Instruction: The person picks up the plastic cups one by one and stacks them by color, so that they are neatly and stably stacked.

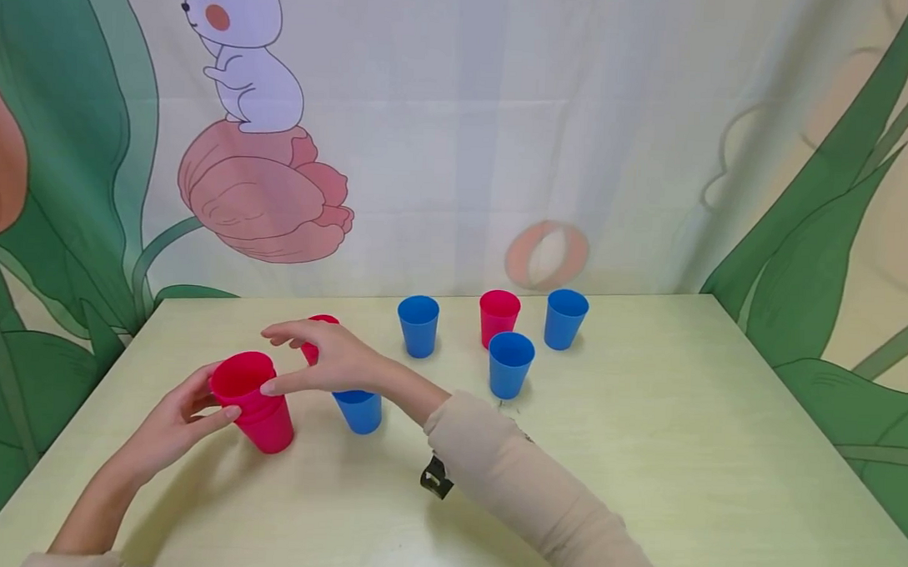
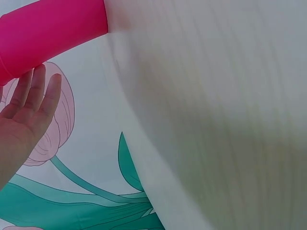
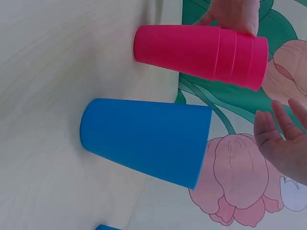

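Watching remotely, I see the left hand (image 1: 174, 428) gripping a stack of red cups (image 1: 263, 417) toward the left edge of the tabletop (image 1: 681, 458). The right hand (image 1: 327, 361) hovers wide, thumb and fingers apart, near the stack's rim. A blue cup (image 1: 363, 414) stands near the stack; another red cup (image 1: 310, 354) shows behind that hand.

Pale table (image 1: 718, 451), backdrop (image 1: 639, 156), printed pink flower (image 1: 254, 197)
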Demonstrator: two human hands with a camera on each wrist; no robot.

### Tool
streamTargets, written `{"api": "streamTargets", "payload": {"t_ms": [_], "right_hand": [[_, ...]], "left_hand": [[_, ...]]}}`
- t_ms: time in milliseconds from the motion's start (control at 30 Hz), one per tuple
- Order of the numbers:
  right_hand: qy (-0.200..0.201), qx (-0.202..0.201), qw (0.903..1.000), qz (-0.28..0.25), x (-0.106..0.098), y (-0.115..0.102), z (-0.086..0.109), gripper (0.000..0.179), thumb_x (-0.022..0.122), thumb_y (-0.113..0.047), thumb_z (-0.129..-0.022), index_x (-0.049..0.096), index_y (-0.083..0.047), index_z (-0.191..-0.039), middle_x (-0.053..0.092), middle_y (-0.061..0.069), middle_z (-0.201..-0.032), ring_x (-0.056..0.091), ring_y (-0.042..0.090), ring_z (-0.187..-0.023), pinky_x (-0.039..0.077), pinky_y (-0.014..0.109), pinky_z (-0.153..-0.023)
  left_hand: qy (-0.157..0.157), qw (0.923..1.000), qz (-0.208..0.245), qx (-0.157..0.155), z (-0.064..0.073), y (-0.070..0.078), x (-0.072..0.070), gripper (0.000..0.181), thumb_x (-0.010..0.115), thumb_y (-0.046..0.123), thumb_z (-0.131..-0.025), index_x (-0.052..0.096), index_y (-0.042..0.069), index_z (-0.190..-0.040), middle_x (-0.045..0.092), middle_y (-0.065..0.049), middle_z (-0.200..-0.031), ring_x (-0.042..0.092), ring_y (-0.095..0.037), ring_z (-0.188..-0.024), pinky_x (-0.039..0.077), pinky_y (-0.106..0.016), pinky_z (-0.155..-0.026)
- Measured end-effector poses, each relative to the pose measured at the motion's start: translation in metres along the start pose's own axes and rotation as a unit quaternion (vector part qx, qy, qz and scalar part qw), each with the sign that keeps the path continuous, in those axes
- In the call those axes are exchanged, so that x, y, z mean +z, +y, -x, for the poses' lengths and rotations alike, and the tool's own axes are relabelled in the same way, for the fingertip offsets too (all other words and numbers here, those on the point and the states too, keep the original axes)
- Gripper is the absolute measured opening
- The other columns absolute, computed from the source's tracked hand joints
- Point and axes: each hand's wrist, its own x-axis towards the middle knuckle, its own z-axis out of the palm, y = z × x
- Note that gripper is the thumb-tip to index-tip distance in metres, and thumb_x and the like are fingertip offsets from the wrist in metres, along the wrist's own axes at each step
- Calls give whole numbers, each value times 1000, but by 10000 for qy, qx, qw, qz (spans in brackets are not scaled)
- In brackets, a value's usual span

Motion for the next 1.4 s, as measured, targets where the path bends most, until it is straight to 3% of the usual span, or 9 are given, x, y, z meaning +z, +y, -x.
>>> {"api": "streamTargets", "payload": {"t_ms": [200,467,700,1233,1400], "right_hand": [[30,-119,9999,-101,-6,0,9,65,71,-30,-77,43,-15,-135,51,-2,-126,44,3,-108,44,22,-82],[86,-223,9995,-223,-16,-1,21,65,70,-26,-78,42,-14,-135,49,0,-128,43,3,-108,46,16,-74],[195,-221,9986,-428,-26,1,34,64,70,-26,-78,43,-14,-135,49,-3,-127,43,4,-109,46,20,-78],[620,-6,9974,-379,-50,27,64,65,71,-27,-78,42,-15,-136,50,0,-127,44,12,-112,47,28,-79],[737,139,9966,-330,-57,38,75,64,70,-25,-79,42,-14,-135,50,3,-128,44,14,-112,47,32,-80]], "left_hand": [[2,10000,4,23,0,0,0,57,62,11,-86,33,3,-135,48,13,-113,50,0,-96,51,-26,-71],[18,10000,-69,25,-1,1,-1,56,62,12,-86,33,2,-134,49,14,-111,50,1,-96,51,-25,-71],[20,10000,-80,5,-1,3,-1,55,61,12,-87,34,2,-133,49,13,-110,50,1,-96,50,-25,-71],[45,9999,-110,-12,0,1,0,57,62,12,-86,33,3,-135,47,12,-113,50,1,-96,51,-25,-71],[81,9999,-140,-42,1,4,1,62,62,13,-86,29,3,-137,45,5,-118,48,2,-97,50,-22,-73]]}}
